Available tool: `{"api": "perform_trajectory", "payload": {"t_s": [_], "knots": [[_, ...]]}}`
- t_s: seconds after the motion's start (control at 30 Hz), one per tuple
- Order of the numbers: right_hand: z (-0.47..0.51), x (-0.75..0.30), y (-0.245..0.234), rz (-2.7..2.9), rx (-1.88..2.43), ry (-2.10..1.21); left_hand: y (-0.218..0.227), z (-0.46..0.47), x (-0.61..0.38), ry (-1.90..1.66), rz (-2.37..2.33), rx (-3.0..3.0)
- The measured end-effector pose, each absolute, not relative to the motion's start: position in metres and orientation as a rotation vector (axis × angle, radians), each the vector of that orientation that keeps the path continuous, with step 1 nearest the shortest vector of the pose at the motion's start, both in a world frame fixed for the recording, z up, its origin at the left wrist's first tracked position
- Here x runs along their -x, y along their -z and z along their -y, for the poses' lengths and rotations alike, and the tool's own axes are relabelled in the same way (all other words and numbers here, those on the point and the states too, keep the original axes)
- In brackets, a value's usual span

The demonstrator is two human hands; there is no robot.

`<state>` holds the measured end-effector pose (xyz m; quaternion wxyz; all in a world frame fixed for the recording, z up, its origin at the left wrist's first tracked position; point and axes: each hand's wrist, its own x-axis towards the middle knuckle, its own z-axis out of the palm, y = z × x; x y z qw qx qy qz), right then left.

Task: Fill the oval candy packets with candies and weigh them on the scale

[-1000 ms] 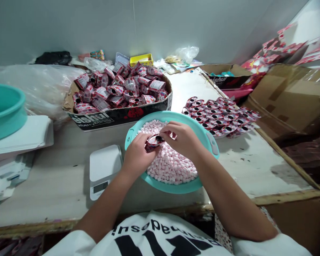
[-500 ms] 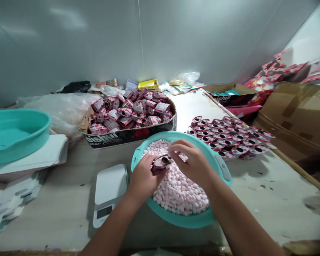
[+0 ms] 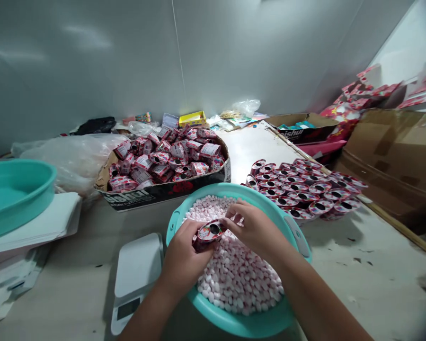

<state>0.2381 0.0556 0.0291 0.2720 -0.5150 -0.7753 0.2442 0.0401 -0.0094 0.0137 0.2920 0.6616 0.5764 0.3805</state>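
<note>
My left hand [image 3: 186, 255] is wrapped around a small printed candy box [image 3: 211, 230], red and white, with a dark round hole in its top. My right hand [image 3: 253, 227] has its fingers curled, and its thumb and fingertips meet the right end of the same box. Both hands are over a turquoise basin [image 3: 230, 327] with many pale pink candies [image 3: 241, 279] in it. Whether a candy sits between the right fingertips is hidden.
Left of the basin stands a white kitchen scale [image 3: 138, 265]. Behind is a carton [image 3: 163, 192] heaped with similar boxes. Rows of boxes with holes upward [image 3: 301, 187] stand to the right. Another turquoise basin [image 3: 39, 175] is at the left, and a large cardboard box [image 3: 386, 161] at the right.
The view has shifted slightly, so the table things appear lower. My right fingers have come down from above the box to its right end. The left hand still holds the box.
</note>
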Motion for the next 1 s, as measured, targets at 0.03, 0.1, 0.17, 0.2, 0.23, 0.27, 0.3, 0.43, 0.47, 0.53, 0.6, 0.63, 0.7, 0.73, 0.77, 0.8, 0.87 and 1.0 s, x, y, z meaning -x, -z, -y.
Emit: {"api": "perform_trajectory", "payload": {"t_s": [0.03,0.1,0.17,0.2,0.23,0.27,0.3,0.43,0.47,0.53,0.6,0.63,0.7,0.73,0.77,0.8,0.87,1.0], "knots": [[-0.056,-0.238,-0.029,2.084,1.398,-0.649,-0.014,0.01,-0.04,-1.018,-1.538,-1.758],[-0.056,-0.237,-0.028,2.07,1.406,-0.623,-0.015,0.01,-0.041,-1.027,-1.537,-1.756],[-0.055,-0.236,-0.028,2.06,1.399,-0.604,-0.016,0.01,-0.042,-1.035,-1.532,-1.767],[-0.054,-0.235,-0.028,2.058,1.388,-0.6,-0.016,0.01,-0.042,-1.035,-1.534,-1.773],[-0.053,-0.234,-0.029,2.06,1.367,-0.601,-0.016,0.01,-0.042,-1.033,-1.537,-1.779],[-0.052,-0.233,-0.03,2.068,1.336,-0.605,-0.016,0.009,-0.042,-1.033,-1.539,-1.785],[-0.051,-0.231,-0.031,2.081,1.299,-0.606,-0.016,0.009,-0.042,-1.036,-1.538,-1.791],[-0.046,-0.224,-0.035,2.142,1.145,-0.578,-0.014,0.008,-0.04,-1.043,-1.519,-1.814],[-0.045,-0.222,-0.036,2.151,1.113,-0.581,-0.013,0.008,-0.04,-1.041,-1.52,-1.812],[-0.042,-0.22,-0.036,2.162,1.064,-0.609,-0.011,0.008,-0.04,-1.032,-1.517,-1.798],[-0.041,-0.219,-0.036,2.167,1.046,-0.63,-0.01,0.007,-0.04,-1.025,-1.508,-1.784],[-0.041,-0.219,-0.035,2.17,1.046,-0.636,-0.009,0.006,-0.039,-1.02,-1.505,-1.781],[-0.041,-0.219,-0.034,2.171,1.042,-0.648,-0.009,0.006,-0.039,-1.016,-1.505,-1.784],[-0.042,-0.219,-0.034,2.173,1.034,-0.656,-0.008,0.006,-0.039,-1.016,-1.507,-1.787],[-0.042,-0.22,-0.034,2.177,1.021,-0.665,-0.008,0.006,-0.039,-1.015,-1.507,-1.79],[-0.042,-0.22,-0.034,2.181,1.002,-0.671,-0.008,0.006,-0.039,-1.016,-1.506,-1.793],[-0.042,-0.22,-0.034,2.207,0.958,-0.679,-0.006,0.006,-0.04,-1.015,-1.505,-1.794],[-0.041,-0.218,-0.034,2.244,0.939,-0.69,-0.004,0.003,-0.042,-1.022,-1.503,-1.763]]}}
